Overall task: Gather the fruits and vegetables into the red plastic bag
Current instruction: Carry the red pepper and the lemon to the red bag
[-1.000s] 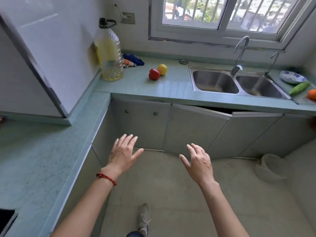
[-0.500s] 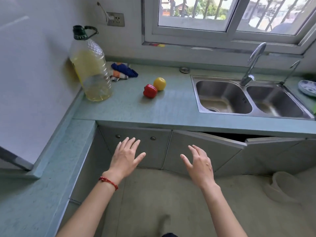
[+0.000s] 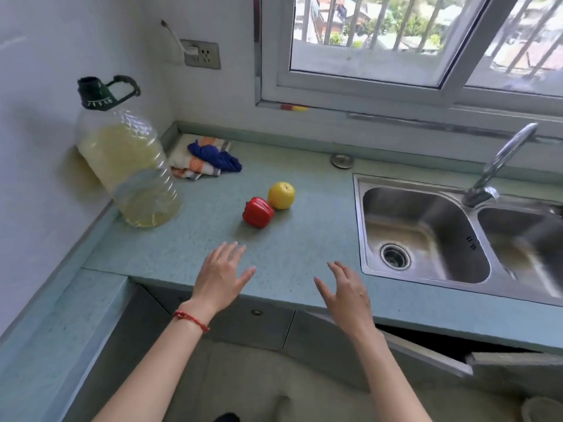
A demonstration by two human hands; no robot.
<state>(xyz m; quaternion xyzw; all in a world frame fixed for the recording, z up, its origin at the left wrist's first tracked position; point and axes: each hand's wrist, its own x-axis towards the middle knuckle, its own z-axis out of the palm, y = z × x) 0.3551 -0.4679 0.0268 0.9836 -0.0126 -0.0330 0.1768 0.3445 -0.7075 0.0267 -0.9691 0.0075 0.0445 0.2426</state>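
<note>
A red bell pepper lies on the green countertop, touching a yellow apple just behind it to the right. My left hand hovers over the counter's front part, fingers spread and empty, a short way in front of the pepper. My right hand is over the counter's front edge, also open and empty, with fingers slightly curled. No red plastic bag is in view.
A large oil bottle stands at the left against the wall. Folded cloths lie in the back corner. A double steel sink with a faucet is on the right. A cabinet door below hangs ajar.
The view has moved closer to the counter and down. Both open hands have advanced from in front of the cabinets to above the countertop, toward the pepper and apple.
</note>
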